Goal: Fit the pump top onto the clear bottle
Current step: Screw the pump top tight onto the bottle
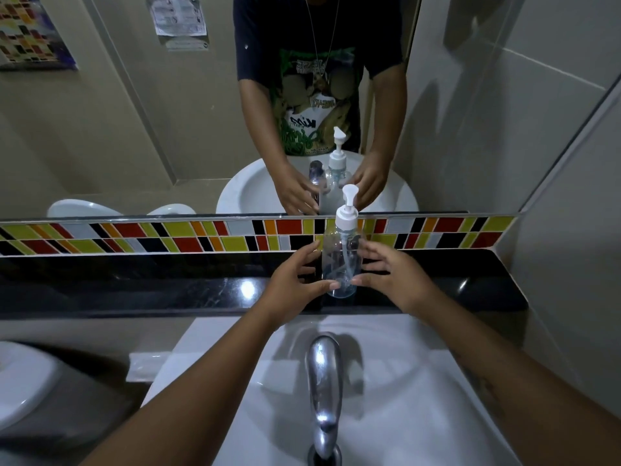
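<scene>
Item: clear bottle [341,260], centre of the frame, upright on the black worktop [134,287] just in front of the coloured tile band [168,235]. Empty as far as can be told; dip tube visible inside, curving toward the base.

Item: pump top [347,210], white, seated on the bottle neck with the nozzle raised and turned to the upper right. Collar looks level on the neck; whether it is screwed fully tight cannot be told.

Item: left hand [295,280], left of the bottle, fingers spread, thumb tip at or just beside the lower wall. Grip loose, not pinching.

Item: right hand [393,275], right of the bottle, fingers likewise spread, fingertip near the lower wall. Grip loose; contact uncertain.

Placement note: the two open hands flank the base, probably to steady the light, top-heavy bottle so it stands by itself.

Task status, judged: fitting appears essentially complete.

Surroundings: mirror [117,129] in the upper frame repeats bottle and hands; white sink [420,398] and chrome tap [324,381] in the lower frame.
</scene>
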Tool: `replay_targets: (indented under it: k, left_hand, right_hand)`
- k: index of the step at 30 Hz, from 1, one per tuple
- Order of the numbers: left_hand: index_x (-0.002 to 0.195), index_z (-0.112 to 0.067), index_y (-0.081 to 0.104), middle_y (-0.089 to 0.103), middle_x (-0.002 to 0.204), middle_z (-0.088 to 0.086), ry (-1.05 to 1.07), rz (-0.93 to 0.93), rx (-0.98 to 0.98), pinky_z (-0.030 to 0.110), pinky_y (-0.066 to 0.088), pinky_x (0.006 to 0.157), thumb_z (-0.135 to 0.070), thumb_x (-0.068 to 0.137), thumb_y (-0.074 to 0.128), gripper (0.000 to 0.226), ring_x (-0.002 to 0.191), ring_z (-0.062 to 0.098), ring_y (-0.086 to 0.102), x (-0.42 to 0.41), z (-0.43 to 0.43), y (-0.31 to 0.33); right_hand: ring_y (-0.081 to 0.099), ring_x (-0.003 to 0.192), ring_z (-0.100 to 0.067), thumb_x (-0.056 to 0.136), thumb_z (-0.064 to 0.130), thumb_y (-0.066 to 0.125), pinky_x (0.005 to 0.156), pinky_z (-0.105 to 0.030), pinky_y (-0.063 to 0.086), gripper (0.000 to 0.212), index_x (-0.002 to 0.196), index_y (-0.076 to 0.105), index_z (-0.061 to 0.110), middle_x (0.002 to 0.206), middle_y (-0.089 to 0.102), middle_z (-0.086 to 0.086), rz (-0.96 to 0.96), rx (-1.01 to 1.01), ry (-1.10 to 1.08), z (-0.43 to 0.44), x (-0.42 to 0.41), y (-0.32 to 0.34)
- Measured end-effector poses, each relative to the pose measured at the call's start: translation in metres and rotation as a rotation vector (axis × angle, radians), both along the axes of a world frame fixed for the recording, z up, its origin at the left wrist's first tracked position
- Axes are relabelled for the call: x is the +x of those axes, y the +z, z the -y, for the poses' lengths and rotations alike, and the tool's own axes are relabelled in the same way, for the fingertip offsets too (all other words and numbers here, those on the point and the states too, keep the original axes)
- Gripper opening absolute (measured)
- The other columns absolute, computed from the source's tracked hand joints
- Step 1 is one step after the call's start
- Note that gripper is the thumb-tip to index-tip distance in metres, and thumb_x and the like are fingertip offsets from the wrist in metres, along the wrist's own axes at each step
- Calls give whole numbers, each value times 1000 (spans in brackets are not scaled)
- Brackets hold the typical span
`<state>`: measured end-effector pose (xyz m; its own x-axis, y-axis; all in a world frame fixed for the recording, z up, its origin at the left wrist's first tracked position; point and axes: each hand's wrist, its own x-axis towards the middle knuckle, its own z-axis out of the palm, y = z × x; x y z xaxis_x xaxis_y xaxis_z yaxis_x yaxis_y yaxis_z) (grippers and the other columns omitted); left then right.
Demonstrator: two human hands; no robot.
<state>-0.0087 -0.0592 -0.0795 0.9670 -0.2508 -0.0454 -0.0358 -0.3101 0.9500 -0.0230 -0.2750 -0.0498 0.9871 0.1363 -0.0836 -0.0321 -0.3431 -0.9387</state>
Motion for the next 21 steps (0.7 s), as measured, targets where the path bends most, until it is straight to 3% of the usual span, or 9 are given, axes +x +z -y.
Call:
replay_targets:
  k: [8,21]
  left_hand:
    - [144,-23,53,64,136,3,34,47,-77,47,55,98,-14,82,83,69,118,23,64,-1,9,-11]
    - [139,-28,57,68,126,-10,80,115,-79,30,56,92,-19,82,84,64,113,10,66,24,15,-14]
  right_hand:
    - [58,114,-13,76,8,77,77,-20,53,74,139,44,26,128,57,0,5,138,-90,-9,-2,-32]
    - [58,113,-12,82,2,71,83,-19,52,65,138,44,21,126,58,-4,43,170,-122,-18,25,-38]
